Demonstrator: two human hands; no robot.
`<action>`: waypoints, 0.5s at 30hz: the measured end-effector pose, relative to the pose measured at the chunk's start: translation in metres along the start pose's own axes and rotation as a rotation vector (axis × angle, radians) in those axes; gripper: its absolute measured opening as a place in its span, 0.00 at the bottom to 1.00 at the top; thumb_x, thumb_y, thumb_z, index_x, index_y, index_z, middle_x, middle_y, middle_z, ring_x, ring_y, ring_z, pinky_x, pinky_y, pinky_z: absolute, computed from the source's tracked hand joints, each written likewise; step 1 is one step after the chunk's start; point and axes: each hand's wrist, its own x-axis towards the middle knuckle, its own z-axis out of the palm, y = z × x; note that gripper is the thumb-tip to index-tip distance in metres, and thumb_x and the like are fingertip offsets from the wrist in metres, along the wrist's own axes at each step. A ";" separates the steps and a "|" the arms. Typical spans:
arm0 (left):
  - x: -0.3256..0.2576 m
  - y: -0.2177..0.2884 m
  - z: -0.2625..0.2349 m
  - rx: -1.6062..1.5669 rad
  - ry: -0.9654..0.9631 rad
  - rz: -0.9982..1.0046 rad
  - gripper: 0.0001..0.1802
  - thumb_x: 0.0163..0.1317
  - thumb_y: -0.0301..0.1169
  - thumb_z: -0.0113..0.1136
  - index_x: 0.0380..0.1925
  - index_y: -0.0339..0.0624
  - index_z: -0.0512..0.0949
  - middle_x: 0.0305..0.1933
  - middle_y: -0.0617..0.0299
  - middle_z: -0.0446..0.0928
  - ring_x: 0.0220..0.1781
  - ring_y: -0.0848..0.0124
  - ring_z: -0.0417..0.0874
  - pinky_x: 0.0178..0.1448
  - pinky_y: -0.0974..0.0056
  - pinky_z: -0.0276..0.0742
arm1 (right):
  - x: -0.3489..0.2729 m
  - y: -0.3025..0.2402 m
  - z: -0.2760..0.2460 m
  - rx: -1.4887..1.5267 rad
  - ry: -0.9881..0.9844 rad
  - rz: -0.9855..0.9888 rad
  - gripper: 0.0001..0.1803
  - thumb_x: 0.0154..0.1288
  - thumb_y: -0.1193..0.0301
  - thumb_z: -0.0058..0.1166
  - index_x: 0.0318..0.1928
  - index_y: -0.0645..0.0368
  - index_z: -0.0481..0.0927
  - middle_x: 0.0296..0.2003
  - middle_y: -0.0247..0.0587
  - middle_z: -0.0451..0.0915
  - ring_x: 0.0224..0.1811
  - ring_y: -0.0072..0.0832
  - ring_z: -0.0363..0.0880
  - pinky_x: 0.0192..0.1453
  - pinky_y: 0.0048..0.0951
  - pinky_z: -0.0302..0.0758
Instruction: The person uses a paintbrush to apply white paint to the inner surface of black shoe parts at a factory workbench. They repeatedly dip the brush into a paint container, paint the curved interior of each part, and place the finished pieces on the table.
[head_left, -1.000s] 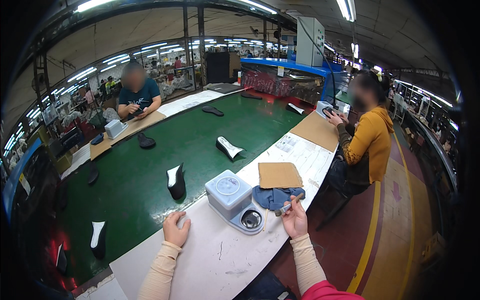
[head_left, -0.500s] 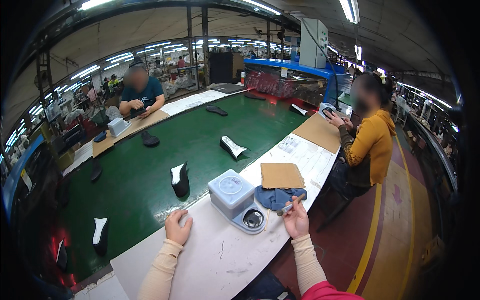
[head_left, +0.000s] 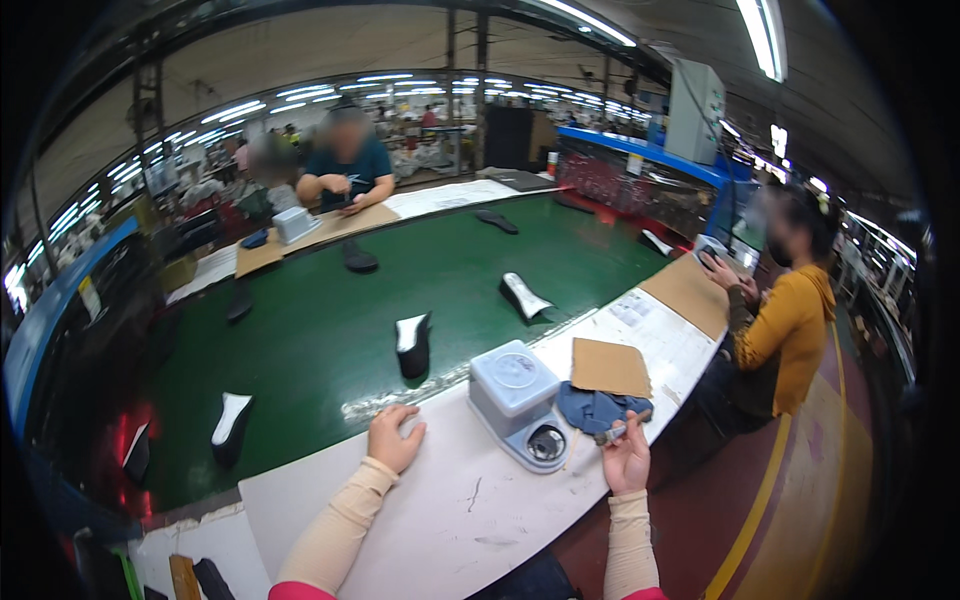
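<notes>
My left hand (head_left: 396,438) rests at the belt-side edge of a pale work board (head_left: 440,500). Its thumb is apart from the fingers, and it holds nothing. At the board's right side, my right hand (head_left: 627,462) pinches a small brush (head_left: 610,435) by its short handle, palm turned up. Beside the brush stands a light grey plastic box (head_left: 515,380) with a round dark-centred cup (head_left: 546,442) at its front. A crumpled blue cloth (head_left: 590,408) and a brown cardboard piece (head_left: 610,367) lie just beyond my right hand.
A green conveyor belt (head_left: 310,330) carries several shoe parts, including a black-and-white one (head_left: 412,350) near my board. One co-worker (head_left: 348,165) sits across the belt, another in yellow (head_left: 790,330) at the right. A blue-topped machine (head_left: 640,180) stands at the far end.
The view has turned left, so the scene sits further right in the picture. My left hand stays by the belt edge; my right hand still holds the brush beside the cup.
</notes>
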 end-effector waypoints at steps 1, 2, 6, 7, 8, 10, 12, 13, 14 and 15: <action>-0.001 0.000 -0.001 -0.002 -0.001 -0.006 0.14 0.47 0.31 0.63 0.34 0.36 0.80 0.38 0.50 0.79 0.43 0.54 0.79 0.50 0.59 0.73 | 0.000 0.000 -0.001 0.010 -0.021 0.001 0.10 0.69 0.70 0.46 0.49 0.54 0.70 0.31 0.34 0.70 0.28 0.18 0.65 0.36 0.21 0.64; -0.002 0.000 -0.001 0.056 0.012 0.029 0.15 0.47 0.30 0.64 0.35 0.35 0.79 0.38 0.50 0.78 0.42 0.56 0.79 0.48 0.61 0.74 | 0.000 0.000 -0.002 -0.004 0.006 0.002 0.10 0.69 0.69 0.47 0.49 0.55 0.70 0.32 0.34 0.69 0.28 0.17 0.65 0.36 0.20 0.65; -0.003 0.001 -0.001 0.011 0.021 -0.006 0.15 0.48 0.32 0.63 0.36 0.36 0.80 0.39 0.51 0.78 0.43 0.54 0.78 0.50 0.59 0.73 | 0.001 0.000 -0.004 -0.022 0.007 -0.005 0.11 0.69 0.68 0.47 0.50 0.54 0.70 0.31 0.33 0.72 0.27 0.16 0.65 0.35 0.19 0.64; -0.003 0.001 -0.001 0.006 0.023 -0.011 0.15 0.49 0.32 0.63 0.36 0.36 0.80 0.39 0.51 0.78 0.43 0.54 0.78 0.50 0.59 0.73 | 0.001 0.001 -0.004 -0.030 0.021 -0.009 0.11 0.69 0.68 0.46 0.50 0.54 0.70 0.31 0.32 0.72 0.27 0.16 0.65 0.35 0.18 0.64; -0.004 0.001 -0.002 -0.003 0.027 -0.011 0.15 0.49 0.32 0.62 0.36 0.36 0.80 0.39 0.51 0.78 0.43 0.54 0.78 0.50 0.59 0.73 | 0.001 0.000 -0.005 -0.045 -0.006 -0.008 0.11 0.70 0.67 0.46 0.50 0.53 0.71 0.31 0.31 0.72 0.28 0.16 0.64 0.36 0.19 0.64; -0.006 0.001 -0.003 0.009 0.018 -0.025 0.15 0.49 0.32 0.62 0.37 0.37 0.80 0.39 0.51 0.78 0.43 0.54 0.78 0.50 0.59 0.73 | 0.000 0.000 -0.005 -0.071 -0.002 -0.013 0.11 0.70 0.66 0.45 0.50 0.53 0.70 0.31 0.30 0.70 0.28 0.16 0.63 0.37 0.21 0.64; -0.005 0.001 -0.002 0.005 0.009 -0.026 0.15 0.50 0.32 0.62 0.37 0.37 0.80 0.40 0.52 0.77 0.45 0.55 0.78 0.51 0.59 0.72 | 0.001 0.000 -0.005 -0.071 0.019 -0.020 0.11 0.70 0.66 0.45 0.50 0.53 0.70 0.31 0.30 0.70 0.28 0.17 0.63 0.37 0.22 0.64; -0.004 0.001 -0.002 0.005 0.003 -0.031 0.15 0.50 0.32 0.62 0.37 0.37 0.80 0.40 0.52 0.77 0.45 0.55 0.78 0.51 0.59 0.72 | 0.001 0.000 -0.006 -0.068 0.021 -0.020 0.11 0.70 0.66 0.45 0.51 0.53 0.70 0.31 0.30 0.70 0.28 0.17 0.63 0.37 0.22 0.64; -0.004 0.000 -0.002 0.005 0.006 -0.034 0.15 0.50 0.32 0.62 0.37 0.37 0.80 0.40 0.52 0.77 0.45 0.55 0.78 0.51 0.59 0.72 | 0.001 0.000 -0.006 -0.061 0.013 -0.016 0.12 0.70 0.66 0.45 0.51 0.53 0.69 0.31 0.31 0.70 0.28 0.17 0.63 0.37 0.22 0.64; -0.005 0.000 -0.001 0.006 0.012 -0.039 0.15 0.50 0.32 0.61 0.38 0.37 0.79 0.40 0.52 0.77 0.45 0.55 0.77 0.51 0.59 0.72 | 0.001 -0.001 -0.006 -0.069 0.016 -0.008 0.12 0.70 0.66 0.45 0.51 0.53 0.69 0.31 0.31 0.70 0.28 0.17 0.63 0.37 0.22 0.64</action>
